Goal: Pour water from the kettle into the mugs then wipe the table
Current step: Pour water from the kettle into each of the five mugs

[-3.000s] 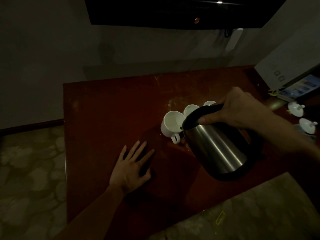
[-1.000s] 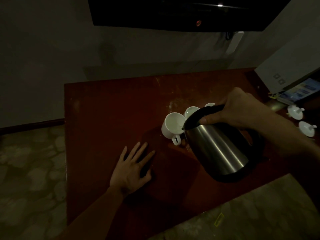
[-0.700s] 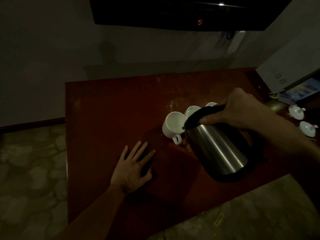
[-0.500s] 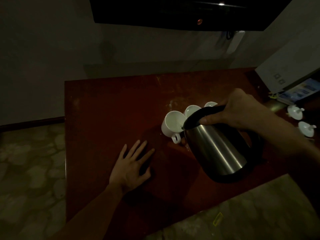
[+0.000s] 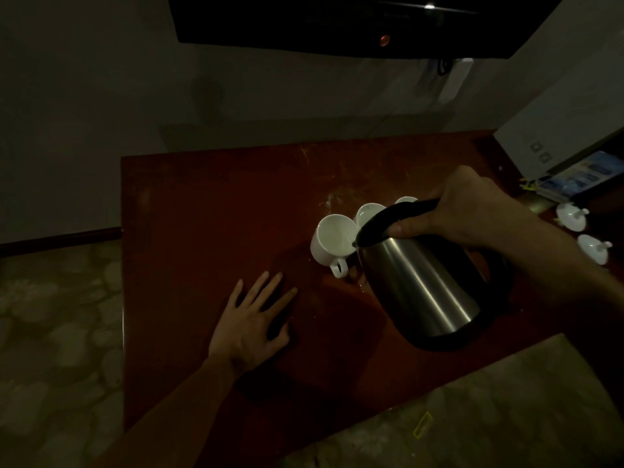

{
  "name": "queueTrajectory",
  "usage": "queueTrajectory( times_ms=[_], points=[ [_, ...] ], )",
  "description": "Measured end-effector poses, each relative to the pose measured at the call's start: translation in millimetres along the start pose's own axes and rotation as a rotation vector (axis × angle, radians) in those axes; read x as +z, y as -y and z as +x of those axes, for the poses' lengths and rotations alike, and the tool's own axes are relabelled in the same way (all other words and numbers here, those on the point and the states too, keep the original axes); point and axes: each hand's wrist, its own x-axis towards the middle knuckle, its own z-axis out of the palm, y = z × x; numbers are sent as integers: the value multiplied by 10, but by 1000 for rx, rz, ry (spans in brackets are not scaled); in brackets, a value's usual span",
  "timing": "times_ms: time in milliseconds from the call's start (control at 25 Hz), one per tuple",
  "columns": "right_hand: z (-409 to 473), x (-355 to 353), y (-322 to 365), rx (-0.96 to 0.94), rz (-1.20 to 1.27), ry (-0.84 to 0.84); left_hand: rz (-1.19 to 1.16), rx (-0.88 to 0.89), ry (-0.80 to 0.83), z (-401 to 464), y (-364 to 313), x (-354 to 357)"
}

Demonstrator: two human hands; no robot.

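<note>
**Kettle tipped at the nearest mug**

The kettle (image 5: 422, 285) is held off the table (image 5: 209, 211) by the right hand (image 5: 452, 211), whose fingers are curled round the black handle at the top. The steel body is tilted down to the left, so that the spout sits at the right rim of the first mug (image 5: 332, 239). Whether water is running cannot be told in the dim light.

Three white mugs are stood in a row running away to the far right. The first mug is the nearest and leftmost, with its handle turned toward the near side. The second mug (image 5: 369, 211) is set just behind it, touching or nearly so, and is partly hidden by the kettle handle. Of the third mug (image 5: 405, 199) only a sliver of rim is seen above the handle.

The left hand (image 5: 255, 324) is laid flat on the table, fingers straight and spread, nothing held, near and to the left of the first mug.

At the far right, two white lids (image 5: 570, 216) are seen beside the table, with a blue leaflet (image 5: 580, 173) behind them. A dark screen (image 5: 354, 25) is mounted on the wall above.
</note>
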Motion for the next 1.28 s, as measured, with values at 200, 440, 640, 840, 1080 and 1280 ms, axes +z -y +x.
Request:
queueTrajectory(
  times_ms=[200, 440, 640, 840, 1080, 1280],
  points=[
    [7, -42, 68, -17, -15, 39, -13, 5, 10, 5, 2, -25],
    [14, -50, 118, -37, -35, 61, -12, -1, 7, 0, 0, -18],
    [63, -42, 96, -1, -38, 55, -15, -2, -7, 9, -2, -26],
    [84, -32, 101, 11, -17, 55, -11, 3, -19, 1, 3, 2],
    [98, -41, 101, -8, -34, 67, -19, 0, -27, 7, -10, -7],
    [92, -14, 86, 2, -26, 59, -15, -2, -26, -3, 0, 10]
  ],
)
